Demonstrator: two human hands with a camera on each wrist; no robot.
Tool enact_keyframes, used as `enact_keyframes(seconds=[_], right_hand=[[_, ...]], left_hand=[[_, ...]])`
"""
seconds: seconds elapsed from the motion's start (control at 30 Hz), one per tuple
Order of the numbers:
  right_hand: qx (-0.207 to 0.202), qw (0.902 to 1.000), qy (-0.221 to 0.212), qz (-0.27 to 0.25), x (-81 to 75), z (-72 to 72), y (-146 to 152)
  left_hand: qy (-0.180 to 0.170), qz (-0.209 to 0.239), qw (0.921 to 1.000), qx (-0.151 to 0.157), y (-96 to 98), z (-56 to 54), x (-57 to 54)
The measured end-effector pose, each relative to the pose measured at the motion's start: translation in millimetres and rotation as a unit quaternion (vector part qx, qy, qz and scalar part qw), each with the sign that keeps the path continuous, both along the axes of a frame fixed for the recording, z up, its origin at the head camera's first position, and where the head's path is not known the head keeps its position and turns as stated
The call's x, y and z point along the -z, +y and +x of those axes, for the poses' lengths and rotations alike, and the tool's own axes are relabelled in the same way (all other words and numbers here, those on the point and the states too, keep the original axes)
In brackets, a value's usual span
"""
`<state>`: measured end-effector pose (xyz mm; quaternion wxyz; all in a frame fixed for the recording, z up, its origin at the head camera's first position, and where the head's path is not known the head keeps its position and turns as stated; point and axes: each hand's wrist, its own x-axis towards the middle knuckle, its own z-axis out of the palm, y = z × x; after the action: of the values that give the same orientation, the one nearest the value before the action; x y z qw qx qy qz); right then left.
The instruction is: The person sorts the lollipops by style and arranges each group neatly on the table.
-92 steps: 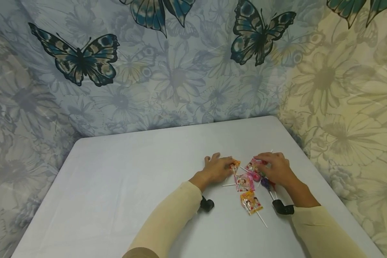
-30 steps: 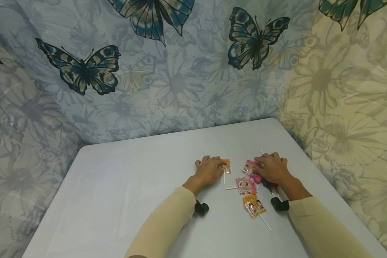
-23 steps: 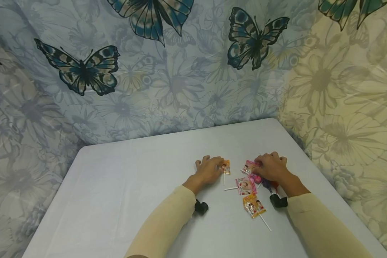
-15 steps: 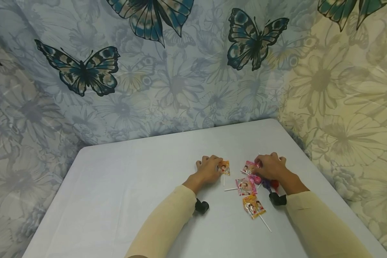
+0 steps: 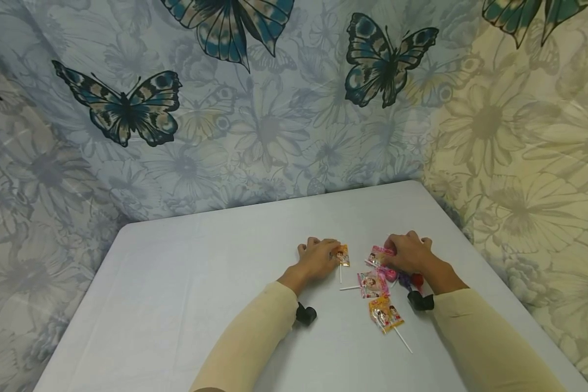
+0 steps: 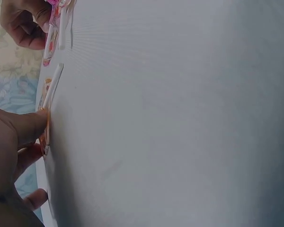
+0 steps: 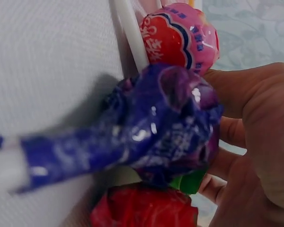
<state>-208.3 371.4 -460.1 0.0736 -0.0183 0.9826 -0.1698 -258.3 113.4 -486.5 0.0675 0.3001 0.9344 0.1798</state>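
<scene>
My left hand (image 5: pixel 318 258) pinches the wrapper of an orange-wrapped lollipop (image 5: pixel 343 256), which lies on the table with its stick toward me. To its right, my right hand (image 5: pixel 411 253) has its thumb and fingers curled at a pink-wrapped lollipop (image 5: pixel 376 256), pinching its edge. By that hand sit a round pink lollipop (image 7: pixel 180 40), a purple lollipop (image 7: pixel 170 123) and a red lollipop (image 7: pixel 146 205). A bit of green (image 7: pixel 191 182) shows behind the purple one, mostly hidden. Nearer me lie another pink packet lollipop (image 5: pixel 372 284) and another orange packet lollipop (image 5: pixel 385 314).
The white table (image 5: pixel 201 305) extends far to the left of the lollipops. Its back edge meets a butterfly-patterned wall covering (image 5: pixel 274 147). Black wrist cameras (image 5: pixel 305 314) hang under both wrists, the right one close to the purple and red lollipops.
Since the first frame, my left hand has drawn the orange lollipop left, away from the group, and its stick has swung toward me. My right hand has shifted slightly, uncovering the red lollipop.
</scene>
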Motion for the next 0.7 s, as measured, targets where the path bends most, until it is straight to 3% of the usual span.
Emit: enact_keyframes(seconds=[0.17,0.47,0.7], right_hand=[[-0.002,0.9999,0.014,-0.003,2.4,0.2,-1.4],[-0.016,0.9992,0.034,-0.013,4.7,1.3,-0.5],[-0.019,0.9989,0.043,-0.007,5.6,2.5,1.0]], left_hand=[[0.009,-0.015,0.9998,0.004,-1.0,0.2,0.8],[-0.009,-0.011,0.9999,0.000,-0.2,-0.7,-2.1],[-0.052,0.051,0.9961,-0.048,0.8,-6.7,0.6]])
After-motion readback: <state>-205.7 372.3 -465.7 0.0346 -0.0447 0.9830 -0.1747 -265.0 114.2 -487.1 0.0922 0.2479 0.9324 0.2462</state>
